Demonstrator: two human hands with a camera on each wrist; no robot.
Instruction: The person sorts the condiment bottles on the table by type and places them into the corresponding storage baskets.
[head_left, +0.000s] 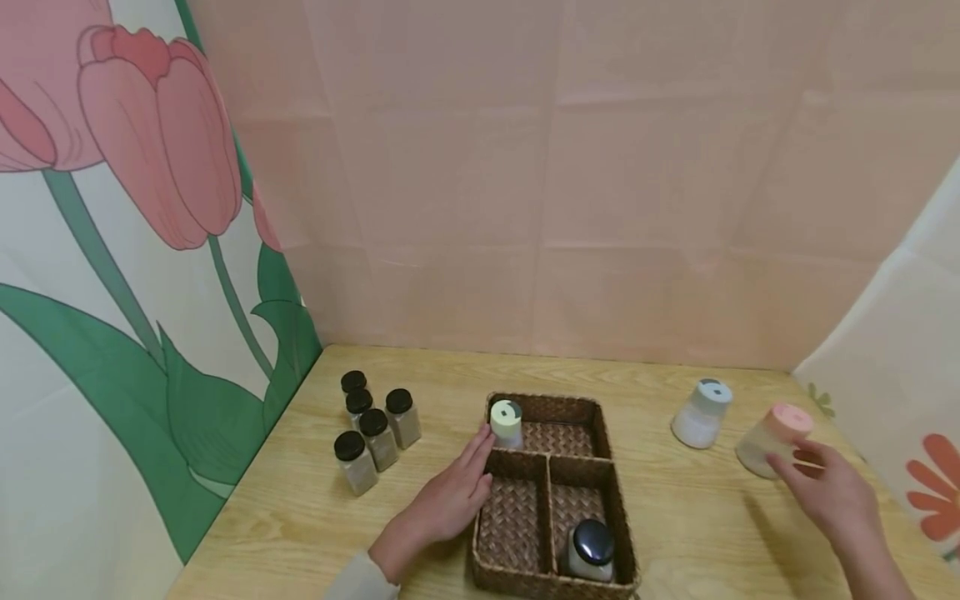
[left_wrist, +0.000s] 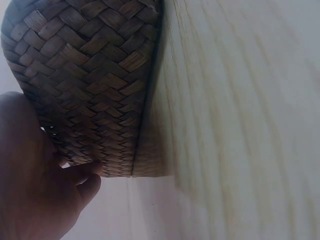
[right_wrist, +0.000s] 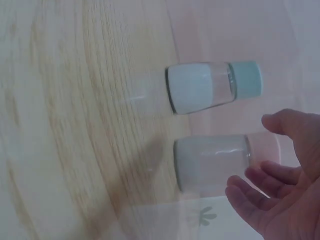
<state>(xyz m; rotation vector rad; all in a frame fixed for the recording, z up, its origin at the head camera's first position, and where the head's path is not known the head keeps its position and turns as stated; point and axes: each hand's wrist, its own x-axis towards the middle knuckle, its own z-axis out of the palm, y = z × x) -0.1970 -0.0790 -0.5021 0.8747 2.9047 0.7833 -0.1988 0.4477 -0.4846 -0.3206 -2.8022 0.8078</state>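
My left hand (head_left: 450,492) rests on the left wall of a brown woven basket (head_left: 517,577), its fingers stretched along the rim. In the left wrist view the fingertips touch the basket's woven side (left_wrist: 95,85). My right hand (head_left: 836,492) is at a glass jar with a pink cap (head_left: 791,421), thumb and fingers spread apart close beside the cap. The right wrist view shows that jar (right_wrist: 210,162) standing upright on the table, the hand (right_wrist: 290,185) half around its top. Left of it stands a jar with a pale blue cap (head_left: 701,414), holding white contents.
The basket has three compartments. A jar with a pale green cap (head_left: 507,423) stands in the back one, and a dark-lidded jar (head_left: 592,548) in the front right one. Several black-capped jars (head_left: 377,439) stand on the table at left. A pink cloth (head_left: 540,183) hangs behind.
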